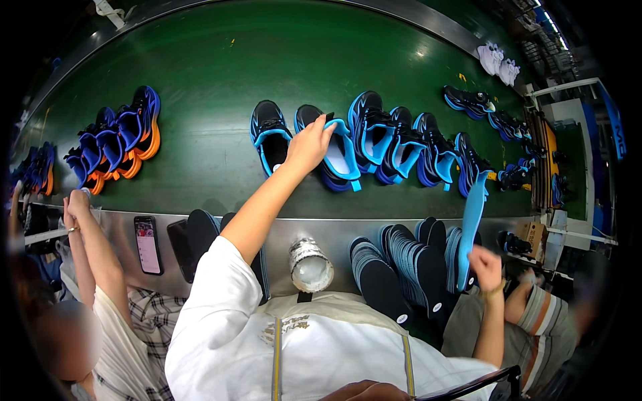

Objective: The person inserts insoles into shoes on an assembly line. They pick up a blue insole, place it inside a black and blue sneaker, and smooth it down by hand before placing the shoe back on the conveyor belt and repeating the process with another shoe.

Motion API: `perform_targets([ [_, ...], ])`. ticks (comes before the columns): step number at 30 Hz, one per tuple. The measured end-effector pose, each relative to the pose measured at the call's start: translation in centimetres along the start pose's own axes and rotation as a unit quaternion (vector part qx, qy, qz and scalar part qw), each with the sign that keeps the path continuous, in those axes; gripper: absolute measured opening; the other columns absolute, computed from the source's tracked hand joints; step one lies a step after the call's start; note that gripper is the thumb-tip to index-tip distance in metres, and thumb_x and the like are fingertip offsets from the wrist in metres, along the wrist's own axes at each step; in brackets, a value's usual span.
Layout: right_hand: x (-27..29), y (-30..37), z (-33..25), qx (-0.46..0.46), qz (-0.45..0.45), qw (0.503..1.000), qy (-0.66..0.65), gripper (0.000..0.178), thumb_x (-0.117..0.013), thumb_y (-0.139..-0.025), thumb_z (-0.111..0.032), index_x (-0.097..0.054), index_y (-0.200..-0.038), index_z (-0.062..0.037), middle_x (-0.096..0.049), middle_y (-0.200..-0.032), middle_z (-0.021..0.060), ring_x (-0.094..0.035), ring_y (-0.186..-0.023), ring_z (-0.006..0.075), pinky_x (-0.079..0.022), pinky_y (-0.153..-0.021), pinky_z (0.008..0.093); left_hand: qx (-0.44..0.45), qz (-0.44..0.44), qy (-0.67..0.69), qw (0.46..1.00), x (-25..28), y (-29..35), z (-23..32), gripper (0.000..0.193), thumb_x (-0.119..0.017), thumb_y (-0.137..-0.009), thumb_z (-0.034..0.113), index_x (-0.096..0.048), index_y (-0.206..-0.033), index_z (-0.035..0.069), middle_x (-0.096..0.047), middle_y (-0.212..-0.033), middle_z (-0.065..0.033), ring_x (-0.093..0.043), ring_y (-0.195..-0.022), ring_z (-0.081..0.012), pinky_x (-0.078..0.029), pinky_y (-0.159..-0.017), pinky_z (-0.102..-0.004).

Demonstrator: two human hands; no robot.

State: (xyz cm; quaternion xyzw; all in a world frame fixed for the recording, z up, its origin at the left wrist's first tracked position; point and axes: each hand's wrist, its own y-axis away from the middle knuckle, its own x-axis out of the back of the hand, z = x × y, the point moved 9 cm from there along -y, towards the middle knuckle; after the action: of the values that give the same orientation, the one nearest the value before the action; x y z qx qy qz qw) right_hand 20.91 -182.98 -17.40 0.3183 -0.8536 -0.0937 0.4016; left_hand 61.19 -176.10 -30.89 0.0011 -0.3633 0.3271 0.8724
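My left hand (311, 144) reaches over the green belt, fingers closed at the tongue of a black and blue sneaker (342, 154). A pale insole surface shows inside that shoe. At the right, my right hand (486, 267) grips a light blue insole (473, 217), held up on edge above the table rim. Left of my left hand stands another black and blue sneaker (270, 134) with a dark interior. Several like sneakers (370, 130) line up to the right, toes pointing away from me.
Stacks of black-topped insoles (414, 267) lie on the metal ledge (338, 230), beside a whitish-crusted jar (311, 266). Farther left are a phone (148, 245) and black-orange sneakers (142, 123) on the green conveyor belt (214, 73). A co-worker's hands (77, 204) are at the far left.
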Motion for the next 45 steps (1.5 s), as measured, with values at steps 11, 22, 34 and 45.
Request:
perform_targets([
  [11, -23.8, -16.8, -12.6, 0.108, -0.252, 0.91, 0.312, 0.023, -0.055, -0.061, -0.017, -0.062, -0.072, 0.0016, -0.058, -0.072, 0.023, -0.058, -0.07, 0.0337, -0.047, -0.067, 0.0352, 0.103, -0.139, 0.119, 0.978, -1.3, 0.8, -0.4, 0.034, -0.048, -0.08, 0.028, -0.05, -0.07, -0.004, -0.051, -0.068, -0.0242, -0.05, -0.068, -0.0392, -0.039, -0.059, -0.0408],
  [22, -25.4, -14.9, -13.0, 0.158, -0.111, 0.855, 0.482, 0.032, -0.061, -0.065, -0.027, -0.06, -0.084, -0.0009, -0.05, -0.099, 0.018, -0.051, -0.091, 0.0284, -0.043, -0.077, 0.0355, 0.152, -0.141, 0.137, 0.969, -1.2, 1.5, -1.3, 0.036, -0.049, -0.079, 0.033, -0.052, -0.072, -0.002, -0.052, -0.06, -0.0186, -0.053, -0.06, -0.0326, -0.039, -0.054, -0.0368],
  [34, -28.6, -17.7, -11.8, 0.317, -0.089, 0.85, 0.411, 0.015, -0.046, -0.072, -0.01, -0.06, -0.074, -0.0031, -0.052, -0.087, 0.014, -0.05, -0.084, 0.0266, -0.045, -0.071, 0.0326, 0.174, -0.103, 0.228, 0.952, -2.4, 2.0, -2.4, 0.03, -0.052, -0.08, 0.025, -0.046, -0.067, -0.001, -0.042, -0.05, -0.0076, -0.037, -0.046, -0.0116, -0.032, -0.044, -0.0274],
  [45, -31.1, -20.5, -7.3, 0.096, -0.256, 0.801, 0.533, 0.06, -0.056, -0.071, -0.031, -0.035, -0.119, -0.0032, -0.043, -0.113, 0.0122, -0.041, -0.108, 0.0237, -0.036, -0.088, 0.031, 0.15, -0.1, 0.176, 0.968, -2.2, 2.4, -2.4, 0.027, -0.05, -0.081, 0.025, -0.045, -0.073, 0.0, -0.045, -0.054, -0.014, -0.04, -0.047, -0.0201, -0.034, -0.047, -0.0303],
])
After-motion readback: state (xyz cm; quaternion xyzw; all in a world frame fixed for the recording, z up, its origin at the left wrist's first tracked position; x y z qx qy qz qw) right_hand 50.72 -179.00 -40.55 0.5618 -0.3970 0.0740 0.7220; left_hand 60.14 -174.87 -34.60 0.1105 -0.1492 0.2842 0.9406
